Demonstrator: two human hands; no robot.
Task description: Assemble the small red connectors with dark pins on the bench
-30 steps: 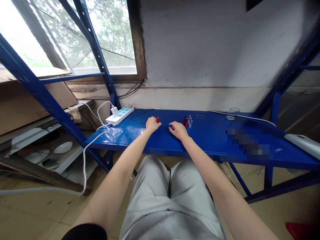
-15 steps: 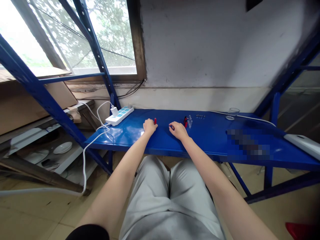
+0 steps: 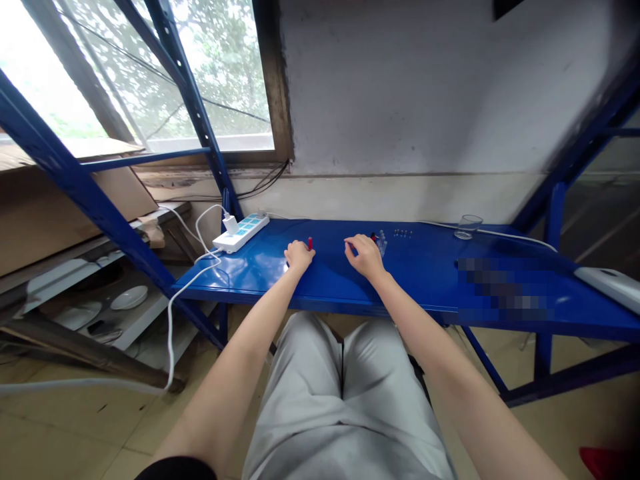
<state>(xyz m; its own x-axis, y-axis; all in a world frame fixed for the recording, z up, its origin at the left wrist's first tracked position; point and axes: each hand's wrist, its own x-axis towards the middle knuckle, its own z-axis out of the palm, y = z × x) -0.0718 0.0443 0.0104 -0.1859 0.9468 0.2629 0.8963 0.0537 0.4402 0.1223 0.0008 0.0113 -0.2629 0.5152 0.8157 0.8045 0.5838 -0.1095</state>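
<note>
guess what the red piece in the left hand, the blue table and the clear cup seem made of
Red piece in the left hand: probably plastic, going by its bright, even colour; too small to be sure.
Blue table: likely painted metal, glossy, from its bright reflections.
Clear cup: see-through and smooth-looking; glass or clear plastic, cannot tell which.

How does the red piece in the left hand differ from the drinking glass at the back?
The red piece is bright red; the drinking glass is clear. The red piece is slim; the drinking glass is much wider. The left hand grips the red piece, while no hand touches the drinking glass. Both look roughly upright.
</note>
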